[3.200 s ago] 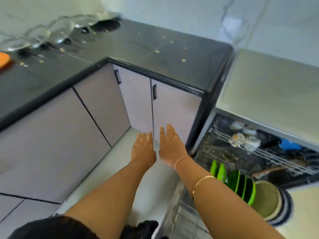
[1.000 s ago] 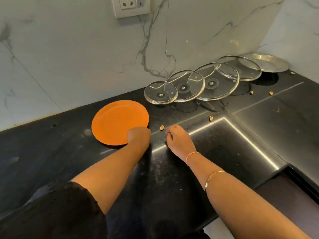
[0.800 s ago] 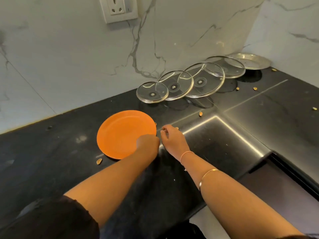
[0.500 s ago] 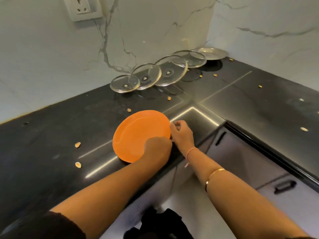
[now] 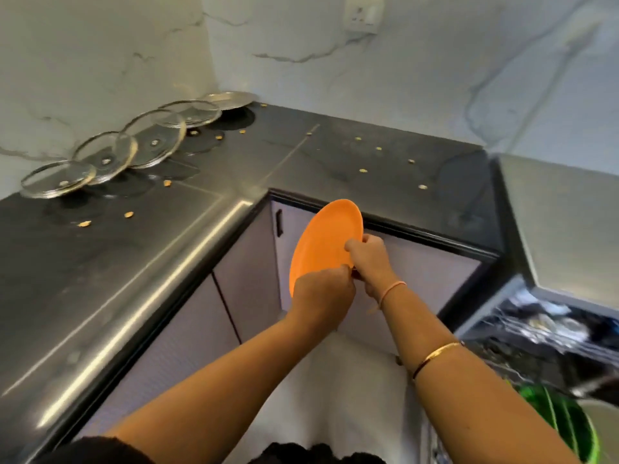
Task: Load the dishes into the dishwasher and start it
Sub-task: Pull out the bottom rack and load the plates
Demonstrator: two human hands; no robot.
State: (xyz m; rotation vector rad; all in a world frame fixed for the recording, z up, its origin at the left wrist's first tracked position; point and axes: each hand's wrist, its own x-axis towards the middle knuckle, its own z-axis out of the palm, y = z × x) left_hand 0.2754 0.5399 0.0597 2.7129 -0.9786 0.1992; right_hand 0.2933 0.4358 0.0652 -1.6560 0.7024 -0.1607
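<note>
— Half a second back the orange plate lay flat on the worktop. Now it is lifted clear and tilted on edge at mid-frame, over the floor in front of the cabinets.
— How will it handle?
— Light, stiff plastic, I'd judge. It looks smooth, so possibly slippery, and the rim is the place to hold.
— And the hands?
— Both are closed on it. The left hand pinches the lower rim and the right hand curls round the right rim.
— Where to?
— The dishwasher stands open at lower right.

Bright, even light; countertop glare; blurred, warped edges.
</note>
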